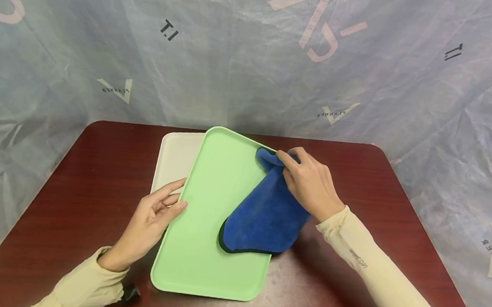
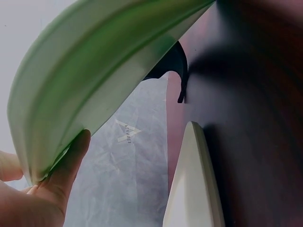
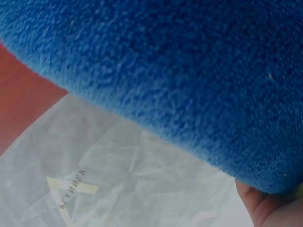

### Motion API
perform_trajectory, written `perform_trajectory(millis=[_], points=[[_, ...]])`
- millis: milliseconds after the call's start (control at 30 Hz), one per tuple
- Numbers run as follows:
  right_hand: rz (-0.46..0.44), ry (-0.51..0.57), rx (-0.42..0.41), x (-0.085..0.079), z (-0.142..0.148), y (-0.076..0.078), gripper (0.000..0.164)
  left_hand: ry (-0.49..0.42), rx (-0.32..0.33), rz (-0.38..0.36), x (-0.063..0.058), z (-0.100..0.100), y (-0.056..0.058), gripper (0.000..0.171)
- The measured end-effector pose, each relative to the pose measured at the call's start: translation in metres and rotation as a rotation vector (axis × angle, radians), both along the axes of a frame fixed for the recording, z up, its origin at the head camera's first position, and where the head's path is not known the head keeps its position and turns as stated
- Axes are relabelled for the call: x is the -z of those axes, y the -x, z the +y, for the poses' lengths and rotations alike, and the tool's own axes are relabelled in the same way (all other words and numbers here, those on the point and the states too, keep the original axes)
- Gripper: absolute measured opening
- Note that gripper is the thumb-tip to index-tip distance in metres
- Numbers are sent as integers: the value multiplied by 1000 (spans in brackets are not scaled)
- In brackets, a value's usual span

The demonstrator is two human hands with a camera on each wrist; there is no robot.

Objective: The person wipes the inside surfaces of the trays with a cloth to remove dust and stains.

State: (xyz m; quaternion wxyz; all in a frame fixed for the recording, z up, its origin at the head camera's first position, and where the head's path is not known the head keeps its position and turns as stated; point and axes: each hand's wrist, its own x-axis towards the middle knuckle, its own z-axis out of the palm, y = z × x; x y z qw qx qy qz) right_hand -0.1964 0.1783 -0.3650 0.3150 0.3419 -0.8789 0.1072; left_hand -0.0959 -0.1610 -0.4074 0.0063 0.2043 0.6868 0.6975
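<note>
Over the dark red, wood-grained desk (image 1: pixel 75 203), a light-green rectangular plastic-looking tray (image 1: pixel 208 208) is held tilted, its long axis running roughly from one to seven o'clock. An off-white tray (image 1: pixel 179 156) lies beyond it on the desk, toward eleven. A blue fleecy cloth (image 1: pixel 267 212) with a black underside drapes along the green tray's three-o'clock side. Nearer that cloth, the right hand (image 1: pixel 312 184) pinches its upper end, the bulk falling toward eight; the left hand (image 1: pixel 149 220) grips the nine-o'clock rim.
</note>
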Motion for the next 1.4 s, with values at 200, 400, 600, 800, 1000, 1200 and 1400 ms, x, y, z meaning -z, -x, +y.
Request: perform_trajectory(millis=[200,400,600,800,1000,1200,1400], points=[[-32,11,0,4,5,0,36,3,-9,2,-2,-1,0,51],[-32,27,-4,5,7,0,36,-4,-6,4,-1,-1,1,51],[-38,33,-1,6,9,-2,37,-16,-2,1,0,-3,1,50],[-62,19,4,6,10,-3,38,-15,-5,-2,0,-3,-1,50],[-85,-2,-2,8,12,-5,39,-20,4,-7,-1,-3,-1,50],[-91,-20,-34,9,15,-6,39,-24,11,0,-1,-3,-1,49],[-86,-42,-74,12,16,-7,39,-24,13,5,0,-2,1,49]])
